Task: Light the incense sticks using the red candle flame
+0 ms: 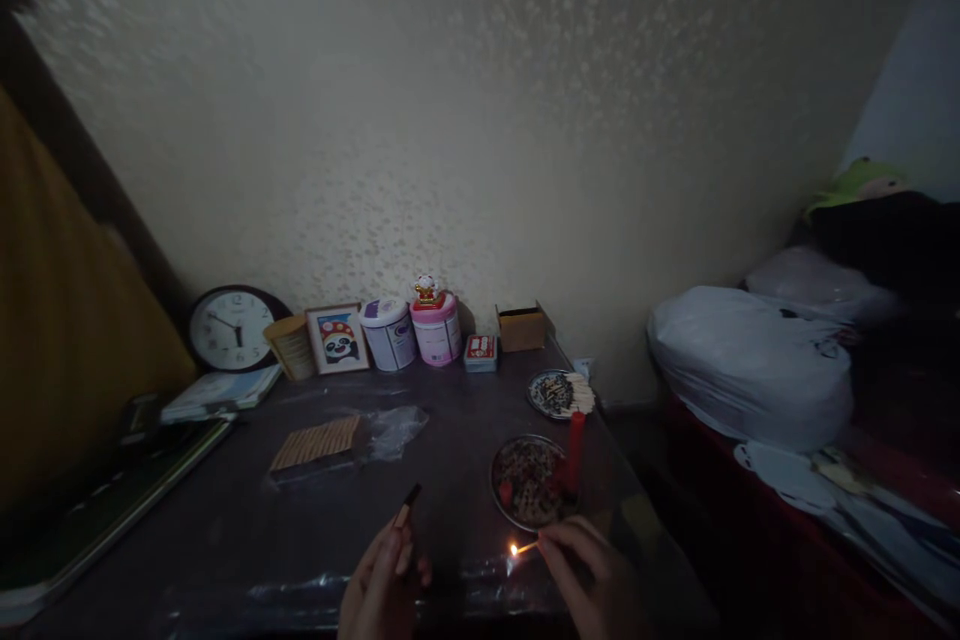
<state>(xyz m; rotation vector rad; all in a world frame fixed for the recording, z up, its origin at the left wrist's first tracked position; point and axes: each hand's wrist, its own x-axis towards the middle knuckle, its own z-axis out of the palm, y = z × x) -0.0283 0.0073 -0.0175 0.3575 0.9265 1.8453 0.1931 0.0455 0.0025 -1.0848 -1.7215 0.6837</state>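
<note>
A round clock (231, 328) leans on the wall beside a framed panda picture (337, 339); two tubs (411, 330) stand right of it.

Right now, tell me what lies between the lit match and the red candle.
Head view: only the plate's near rim lies between the lit match and the red candle.

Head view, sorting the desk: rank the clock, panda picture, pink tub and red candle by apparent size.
1. clock
2. panda picture
3. pink tub, close to the picture, unsure
4. red candle, nearer the camera yet slimmest

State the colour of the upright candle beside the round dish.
Red; the upright wax candle shows best in the head view.
</note>
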